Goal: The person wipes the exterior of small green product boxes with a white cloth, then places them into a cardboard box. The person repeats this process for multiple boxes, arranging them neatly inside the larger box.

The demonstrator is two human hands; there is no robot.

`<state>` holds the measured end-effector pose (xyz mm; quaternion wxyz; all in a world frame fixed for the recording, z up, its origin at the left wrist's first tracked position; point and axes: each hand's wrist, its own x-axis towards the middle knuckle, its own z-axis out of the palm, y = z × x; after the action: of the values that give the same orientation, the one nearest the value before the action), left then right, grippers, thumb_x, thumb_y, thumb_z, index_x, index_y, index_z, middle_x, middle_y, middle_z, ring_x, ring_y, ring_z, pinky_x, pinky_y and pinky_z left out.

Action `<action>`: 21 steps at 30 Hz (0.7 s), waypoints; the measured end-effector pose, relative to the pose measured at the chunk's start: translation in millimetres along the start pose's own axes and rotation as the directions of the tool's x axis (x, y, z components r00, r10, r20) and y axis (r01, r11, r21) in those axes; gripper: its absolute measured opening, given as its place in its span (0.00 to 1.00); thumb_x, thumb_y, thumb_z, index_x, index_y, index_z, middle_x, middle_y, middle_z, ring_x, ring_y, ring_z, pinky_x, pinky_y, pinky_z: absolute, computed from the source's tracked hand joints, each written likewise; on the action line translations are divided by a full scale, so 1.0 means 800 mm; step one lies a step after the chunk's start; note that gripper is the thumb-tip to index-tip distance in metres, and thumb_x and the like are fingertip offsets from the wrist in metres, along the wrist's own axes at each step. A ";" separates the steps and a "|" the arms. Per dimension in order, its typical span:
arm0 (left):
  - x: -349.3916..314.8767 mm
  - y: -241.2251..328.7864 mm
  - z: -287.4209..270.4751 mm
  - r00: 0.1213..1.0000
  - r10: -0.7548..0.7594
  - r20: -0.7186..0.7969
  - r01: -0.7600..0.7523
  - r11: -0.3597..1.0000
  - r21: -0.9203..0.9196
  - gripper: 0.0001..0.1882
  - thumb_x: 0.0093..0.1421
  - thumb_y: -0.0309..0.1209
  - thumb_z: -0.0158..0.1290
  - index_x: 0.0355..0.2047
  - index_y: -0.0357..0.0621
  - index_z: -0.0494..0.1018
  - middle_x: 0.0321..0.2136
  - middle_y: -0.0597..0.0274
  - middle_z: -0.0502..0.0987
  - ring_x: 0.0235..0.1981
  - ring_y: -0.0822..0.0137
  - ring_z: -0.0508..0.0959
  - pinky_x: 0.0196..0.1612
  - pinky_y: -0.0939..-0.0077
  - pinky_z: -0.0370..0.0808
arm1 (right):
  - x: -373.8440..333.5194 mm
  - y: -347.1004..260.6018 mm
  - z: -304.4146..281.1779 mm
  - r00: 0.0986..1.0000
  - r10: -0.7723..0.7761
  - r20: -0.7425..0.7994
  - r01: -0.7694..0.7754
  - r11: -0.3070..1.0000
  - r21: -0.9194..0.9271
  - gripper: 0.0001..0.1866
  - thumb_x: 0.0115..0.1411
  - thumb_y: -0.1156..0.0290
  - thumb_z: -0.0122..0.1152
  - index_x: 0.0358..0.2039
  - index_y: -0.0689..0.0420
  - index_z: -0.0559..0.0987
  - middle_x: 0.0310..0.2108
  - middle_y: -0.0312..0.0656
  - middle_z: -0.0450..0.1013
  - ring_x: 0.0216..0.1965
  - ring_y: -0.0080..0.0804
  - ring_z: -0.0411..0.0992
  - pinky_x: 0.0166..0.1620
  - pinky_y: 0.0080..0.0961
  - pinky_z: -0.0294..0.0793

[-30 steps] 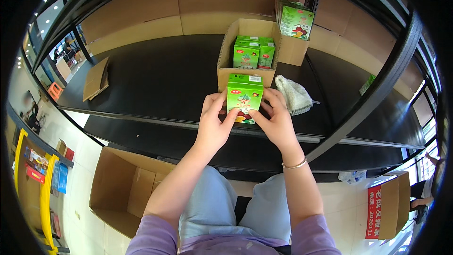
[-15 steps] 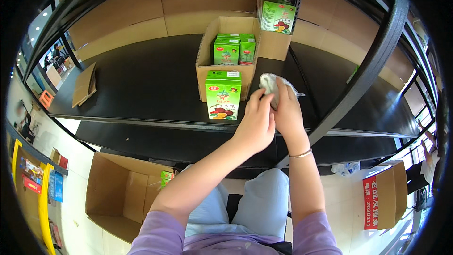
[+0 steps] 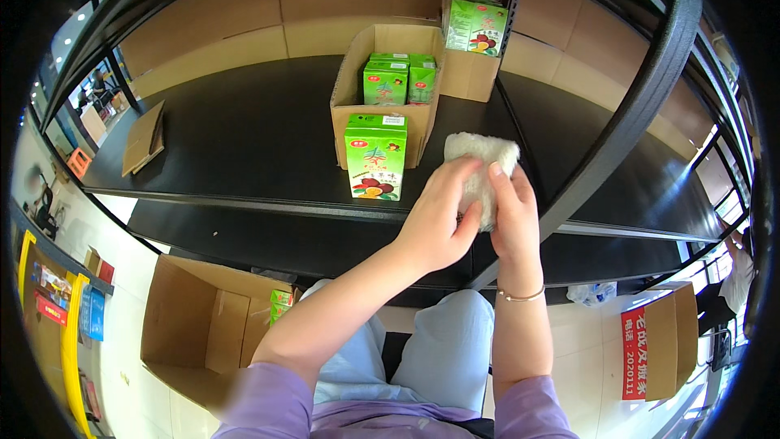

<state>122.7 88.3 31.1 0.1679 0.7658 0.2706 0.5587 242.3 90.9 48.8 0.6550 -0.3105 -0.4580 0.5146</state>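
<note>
A white folded cloth (image 3: pixel 486 149) is held between my two hands over the front edge of the black shelf (image 3: pixel 268 142). My left hand (image 3: pixel 443 215) grips its left side with the fingers curled over it. My right hand (image 3: pixel 513 207) clasps the right side, thumb on top. Left of the hands a green carton with fruit pictures (image 3: pixel 375 156) stands upright near the shelf edge. Right behind it sits an open cardboard box (image 3: pixel 388 114) with several more green cartons (image 3: pixel 385 83) inside.
Green flat packs (image 3: pixel 478 26) top another cardboard box (image 3: pixel 470 75) behind. A folded cardboard piece (image 3: pixel 144 140) lies at the shelf's left. A black metal post (image 3: pixel 630 126) rises on my right. Below, a large open cardboard box (image 3: pixel 183 297) stands on the floor at left, a red-labelled one (image 3: pixel 674 345) at right.
My hands have drawn slightly nearer, and the cloth has turned and spread flatter between them. The cartons on the shelf appear unmoved apart from a small shift of the view.
</note>
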 end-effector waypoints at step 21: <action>-0.043 -0.064 -0.087 0.881 -0.231 -0.412 0.241 0.970 -0.028 0.21 0.54 0.21 0.47 0.48 0.36 0.56 0.45 0.52 0.60 0.46 0.62 0.65 0.49 0.70 0.65 | -0.006 0.096 0.109 0.803 -0.582 0.128 0.569 0.686 -0.453 0.27 0.54 0.82 0.46 0.56 0.59 0.60 0.58 0.54 0.49 0.59 0.50 0.50 0.58 0.35 0.52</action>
<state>37.6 105.5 -1.9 0.1647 0.5937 0.3979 0.6798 132.2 102.4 13.6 0.6934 -0.3071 -0.6338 0.1523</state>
